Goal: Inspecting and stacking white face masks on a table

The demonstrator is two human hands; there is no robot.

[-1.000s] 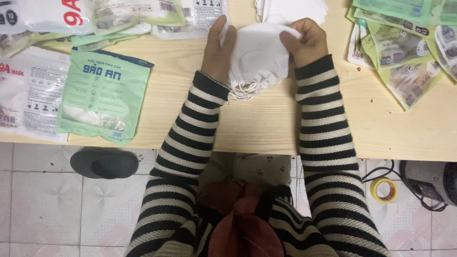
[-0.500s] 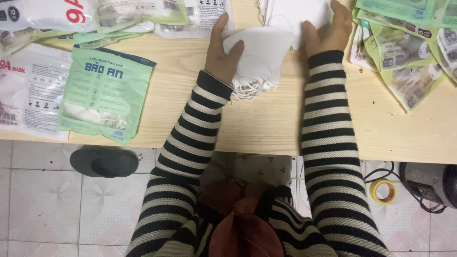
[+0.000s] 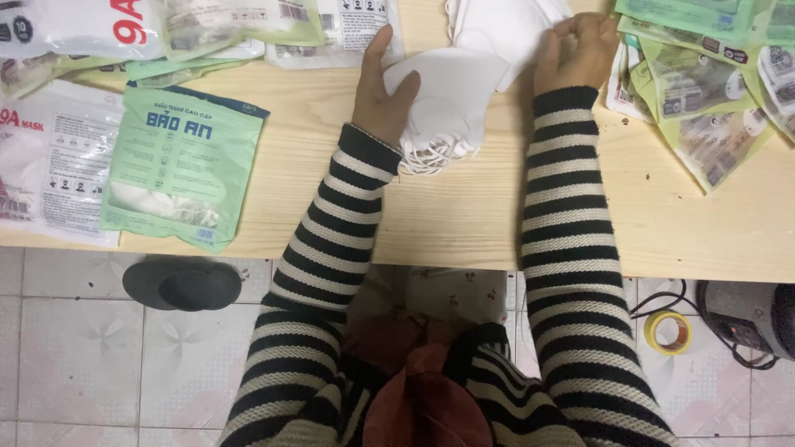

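My left hand [image 3: 383, 93] grips a stack of white face masks [image 3: 454, 106] with looped ear straps hanging at its near edge, resting on the wooden table [image 3: 464, 215]. My right hand [image 3: 575, 51] sits farther back and to the right, fingers curled on a mask at the edge of a second white pile [image 3: 497, 25]. Both sleeves are black and cream striped.
A light green mask packet [image 3: 178, 165] lies at the left, beside white packets [image 3: 45, 165]. More packets line the back edge [image 3: 240, 21] and a heap of green ones [image 3: 704, 74] sits at the right. On the tiled floor are a dark slipper [image 3: 182, 284], a tape roll [image 3: 667, 331] and cables.
My right hand let go of the stack and moved back and to the right, onto the rear pile. My left hand kept hold of the stack.
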